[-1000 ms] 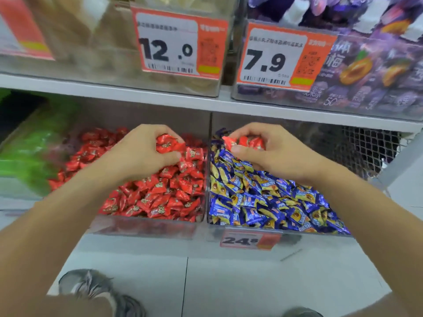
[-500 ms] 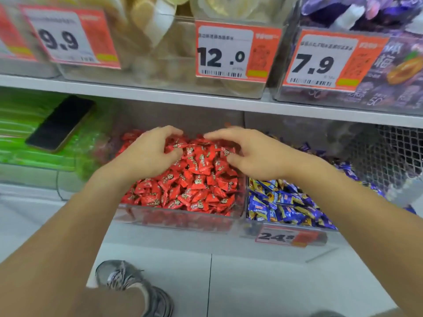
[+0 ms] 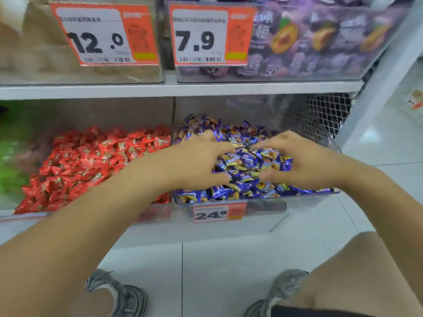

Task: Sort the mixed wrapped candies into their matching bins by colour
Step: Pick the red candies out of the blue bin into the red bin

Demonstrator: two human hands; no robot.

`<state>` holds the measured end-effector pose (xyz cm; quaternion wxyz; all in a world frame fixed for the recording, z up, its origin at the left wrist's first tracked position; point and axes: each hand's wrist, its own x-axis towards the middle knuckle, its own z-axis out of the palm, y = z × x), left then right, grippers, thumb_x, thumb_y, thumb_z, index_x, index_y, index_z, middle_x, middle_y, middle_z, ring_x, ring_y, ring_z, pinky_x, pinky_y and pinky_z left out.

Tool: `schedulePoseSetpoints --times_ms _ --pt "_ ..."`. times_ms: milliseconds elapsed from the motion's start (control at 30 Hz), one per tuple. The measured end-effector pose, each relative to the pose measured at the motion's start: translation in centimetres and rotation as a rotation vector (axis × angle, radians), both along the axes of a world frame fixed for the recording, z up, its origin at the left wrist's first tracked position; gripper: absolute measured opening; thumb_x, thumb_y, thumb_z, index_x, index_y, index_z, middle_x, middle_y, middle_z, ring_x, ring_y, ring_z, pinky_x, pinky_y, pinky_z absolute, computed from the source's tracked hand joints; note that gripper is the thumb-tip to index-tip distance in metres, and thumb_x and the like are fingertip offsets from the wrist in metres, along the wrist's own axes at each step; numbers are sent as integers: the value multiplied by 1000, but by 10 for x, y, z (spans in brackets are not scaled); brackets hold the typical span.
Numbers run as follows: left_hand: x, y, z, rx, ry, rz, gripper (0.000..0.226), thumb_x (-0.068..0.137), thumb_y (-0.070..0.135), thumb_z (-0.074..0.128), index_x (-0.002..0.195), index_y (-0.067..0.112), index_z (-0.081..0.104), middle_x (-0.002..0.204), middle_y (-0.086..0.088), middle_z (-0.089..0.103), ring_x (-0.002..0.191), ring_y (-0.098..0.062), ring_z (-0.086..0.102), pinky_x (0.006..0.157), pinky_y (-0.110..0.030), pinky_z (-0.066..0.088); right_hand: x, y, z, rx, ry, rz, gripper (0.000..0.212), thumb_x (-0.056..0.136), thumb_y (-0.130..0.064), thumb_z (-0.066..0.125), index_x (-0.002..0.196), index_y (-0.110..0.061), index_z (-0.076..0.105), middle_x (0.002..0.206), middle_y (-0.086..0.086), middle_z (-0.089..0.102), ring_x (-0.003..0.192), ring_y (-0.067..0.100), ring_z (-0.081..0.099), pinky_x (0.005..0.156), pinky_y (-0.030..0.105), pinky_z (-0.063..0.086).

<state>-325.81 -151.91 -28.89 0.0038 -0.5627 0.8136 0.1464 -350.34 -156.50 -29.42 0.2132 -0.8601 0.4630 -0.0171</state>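
Observation:
Two clear bins stand side by side on the lower shelf. The left bin (image 3: 155,213) holds red wrapped candies (image 3: 96,161). The right bin (image 3: 270,203) holds blue-and-yellow wrapped candies (image 3: 247,161). Both my hands are over the blue pile and face each other. My left hand (image 3: 196,161) reaches across from the left, with its spread, bent fingers touching the candies. My right hand (image 3: 302,163) mirrors it from the right. A small heap of blue candies sits between the fingertips. I see no red candy in the blue bin.
An upper shelf (image 3: 206,88) carries bins with price tags 12.0 (image 3: 103,35) and 7.9 (image 3: 206,35). Green packets (image 3: 11,170) lie at the far left. A wire mesh panel (image 3: 327,115) stands behind the blue bin. My shoes (image 3: 119,294) are on the tiled floor below.
Both hands left the red bin and moved right into the blue bin. The view swung right with them.

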Motion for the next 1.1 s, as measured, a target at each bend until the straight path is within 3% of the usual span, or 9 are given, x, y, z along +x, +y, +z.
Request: schedulePoseSetpoints --times_ms 133,267,433,533,600,667,733,900,1100 --pt "-24 -25 -16 191 -235 19 82 83 63 59 151 41 20 147 -8 27 132 -30 40 106 -44 39 17 -19 -26 130 111 73 90 67 -75 70 143 -60 24 132 -1 42 128 19 41 109 41 39" --pt "-35 -38 -23 180 -271 61 92 76 60 70 151 39 21 139 -6 35 125 -33 43 102 -42 42 28 -37 -39 173 122 59 108 58 -72 79 147 -54 20 141 2 37 132 26 40 108 47 40" --pt "-39 -39 -11 201 -291 50 66 80 66 61 138 41 44 133 5 49 123 -21 46 102 -37 40 9 -55 -19 319 96 139 98 56 -73 77 143 -55 33 140 -6 49 119 18 57 93 39 54" --pt "-43 -49 -13 -89 -241 133 49 78 75 48 102 37 67 115 8 54 118 -22 40 100 -43 28 -2 -96 -1 112 51 -42 76 81 -60 69 147 -34 43 124 -2 59 107 17 60 92 24 45" --pt "-46 -60 -26 -206 -160 202 49 76 75 50 94 31 62 123 3 48 122 -25 36 101 -45 24 2 -123 -2 105 194 -201 74 88 -63 58 147 -22 44 141 7 54 124 25 53 104 32 41" --pt "-42 -70 -36 -80 -83 225 57 74 75 55 114 35 50 132 -2 43 127 -31 37 107 -49 28 9 -141 -11 344 383 -250 79 84 -68 59 144 -19 46 153 8 41 141 31 38 112 43 34" --pt "-35 -78 -40 92 -73 216 81 73 78 57 140 40 31 145 -5 36 133 -36 36 109 -52 32 11 -156 -23 422 465 -209 83 65 -75 71 127 -22 57 143 7 50 141 32 38 109 47 37" --pt "-34 -87 -37 180 -204 166 85 75 80 50 147 44 25 161 -7 12 143 -38 19 113 -53 30 3 -180 -36 430 285 -178 127 34 -61 91 146 -26 42 124 3 65 109 21 59 105 48 45" --pt "-29 -90 -43 118 -92 155 85 71 76 61 139 42 24 143 -4 34 126 -30 36 104 -46 39 15 -194 -52 899 -178 -125 89 48 -23 97 128 -27 57 135 3 62 125 26 58 106 49 45"
